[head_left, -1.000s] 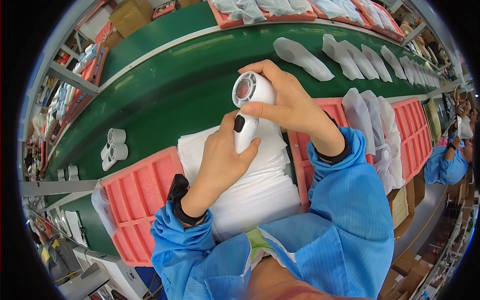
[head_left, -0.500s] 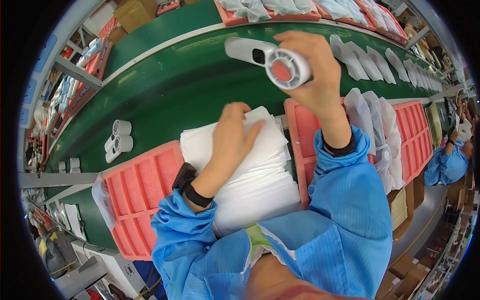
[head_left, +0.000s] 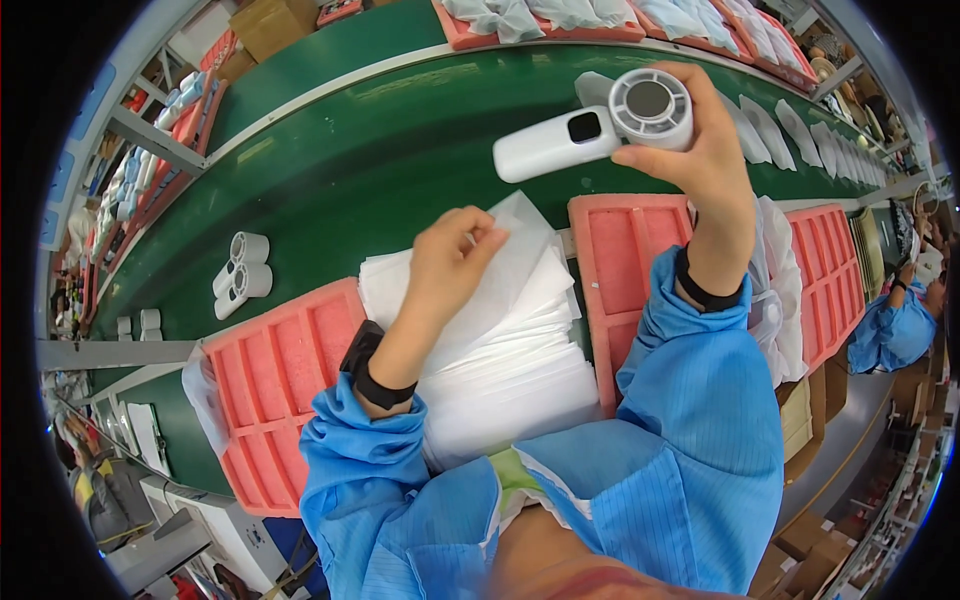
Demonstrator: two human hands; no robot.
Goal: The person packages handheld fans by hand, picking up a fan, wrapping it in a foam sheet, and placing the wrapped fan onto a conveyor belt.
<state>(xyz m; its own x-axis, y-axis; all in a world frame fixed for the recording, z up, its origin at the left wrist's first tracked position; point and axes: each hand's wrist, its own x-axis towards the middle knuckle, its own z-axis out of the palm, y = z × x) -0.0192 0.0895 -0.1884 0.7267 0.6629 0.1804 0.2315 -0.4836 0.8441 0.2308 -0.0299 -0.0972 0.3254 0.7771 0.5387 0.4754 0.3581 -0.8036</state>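
My right hand (head_left: 705, 150) is wrapped round the round head of a white handheld fan (head_left: 560, 142), up over the green belt. The fan's handle points left, with a dark oval panel near the head. My left hand (head_left: 452, 262) pinches the top edge of a thin, see-through white sleeve (head_left: 515, 235) and lifts it off the pile. Beneath lies a thick, fanned-out stack of white sleeves (head_left: 510, 400), partly covered by my left hand and wrist.
Pink compartment trays (head_left: 285, 375) flank the stack, another pink tray (head_left: 625, 245) lying on its right. More fans (head_left: 243, 275) stand on the green belt (head_left: 340, 190) at left. Wrapped items (head_left: 795, 130) line the belt at far right. A co-worker in blue (head_left: 890, 320) is at the right.
My right hand has moved right and turned the fan, so its head now shows a dark centre instead of a red one. My left hand has closed on a sleeve and raised its edge.
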